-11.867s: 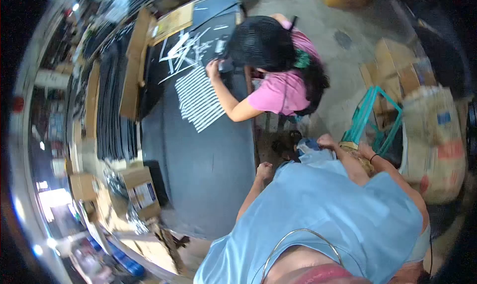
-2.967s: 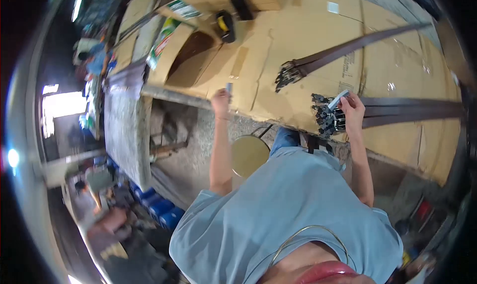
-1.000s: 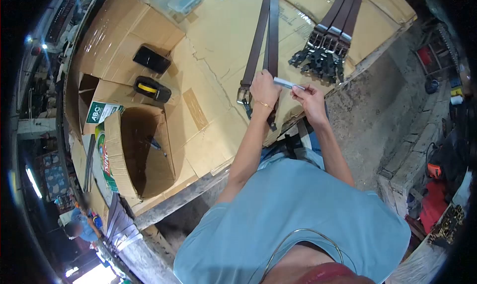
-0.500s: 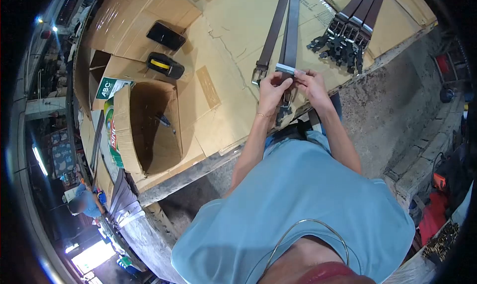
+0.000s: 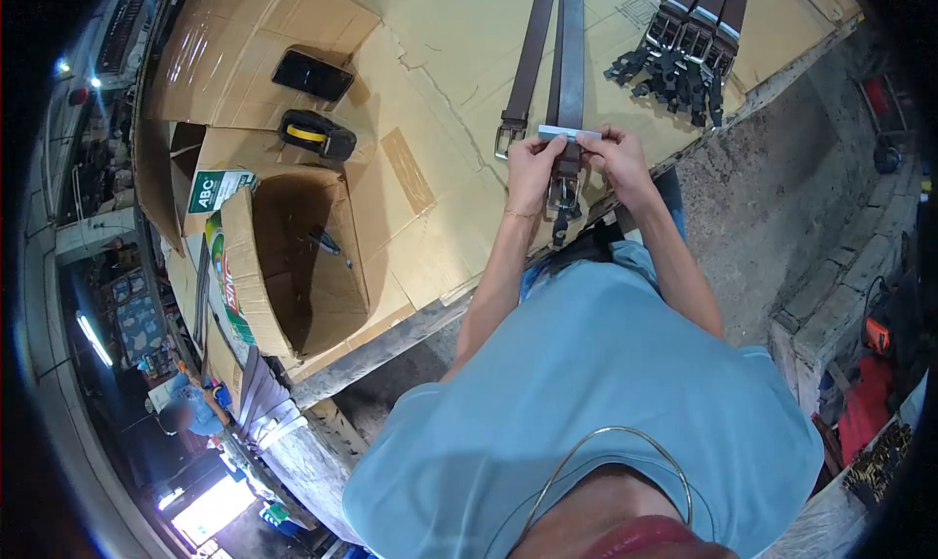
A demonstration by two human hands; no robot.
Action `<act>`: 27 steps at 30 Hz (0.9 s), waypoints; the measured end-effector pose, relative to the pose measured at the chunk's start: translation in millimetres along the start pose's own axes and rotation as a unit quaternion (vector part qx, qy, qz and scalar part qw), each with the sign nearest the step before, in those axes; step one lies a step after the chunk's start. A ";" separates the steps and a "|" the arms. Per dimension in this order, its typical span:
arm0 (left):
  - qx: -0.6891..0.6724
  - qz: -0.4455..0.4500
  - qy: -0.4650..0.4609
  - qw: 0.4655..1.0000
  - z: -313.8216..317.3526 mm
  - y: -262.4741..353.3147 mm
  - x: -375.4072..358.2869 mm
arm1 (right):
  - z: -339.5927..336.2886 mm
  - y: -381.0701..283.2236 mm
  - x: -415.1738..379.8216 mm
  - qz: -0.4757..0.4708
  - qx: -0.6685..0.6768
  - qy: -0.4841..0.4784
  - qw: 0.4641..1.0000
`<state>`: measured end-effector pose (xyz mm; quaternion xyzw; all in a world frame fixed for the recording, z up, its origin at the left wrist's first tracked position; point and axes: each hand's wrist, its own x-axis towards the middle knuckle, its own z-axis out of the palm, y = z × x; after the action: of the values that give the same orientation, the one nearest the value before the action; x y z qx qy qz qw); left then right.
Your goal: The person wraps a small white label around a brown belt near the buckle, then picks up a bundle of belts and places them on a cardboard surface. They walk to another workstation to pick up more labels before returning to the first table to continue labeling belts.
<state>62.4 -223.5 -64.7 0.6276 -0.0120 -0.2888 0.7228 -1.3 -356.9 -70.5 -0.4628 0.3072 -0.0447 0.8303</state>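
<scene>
A short pale strip [image 5: 557, 131] lies crosswise over a dark brown belt [image 5: 570, 61], just above its buckle end. My left hand [image 5: 531, 176] pinches the strip's left end, thumb on top. At the other end, my right hand [image 5: 619, 160] is closed on the strip, thumb and fingers pressed together. Below the hands, the belt's metal buckle [image 5: 564, 195] shows with a black hanger hook [image 5: 560, 231] hanging from it. Beside my left hand lies another brown belt [image 5: 532, 56] with a bare metal buckle [image 5: 509, 137].
Several buckled belts [image 5: 692, 33] with black hooks lie grouped at the right. Flattened cardboard [image 5: 440, 168] covers the table. On the left are a phone [image 5: 313, 74], a black-and-yellow device [image 5: 318, 135] and an open carton [image 5: 256, 276] holding a small tool. Another person [image 5: 198, 410] is far left.
Both thumbs now press on the strip, which lies flatter across the belt. My hands have spread slightly, and the buckle and hook beneath show more fully. The view has shifted a little.
</scene>
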 end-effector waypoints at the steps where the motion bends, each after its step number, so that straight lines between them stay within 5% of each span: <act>1: -0.007 -0.010 -0.007 1.000 -1.4 -0.1 1.1 | 0.3 0.3 0.2 0.000 0.005 0.000 1.000; 23: 0.034 0.012 0.029 0.999 -0.2 -2.1 1.4 | 9.2 3.7 -4.2 -0.050 -0.008 0.017 0.999; 25: 0.052 0.025 0.044 0.997 1.4 -5.3 1.9 | 19.9 4.1 -14.6 -0.272 -0.271 0.189 0.904; 27: 0.069 0.037 0.058 0.995 3.1 -9.1 1.6 | 19.0 -3.7 -24.3 -0.266 -0.360 0.177 0.877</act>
<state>58.8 -227.4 -72.9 0.6912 -0.0129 -0.2232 0.6872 -9.6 -336.1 -48.9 -0.7782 0.3096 -0.2310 0.4951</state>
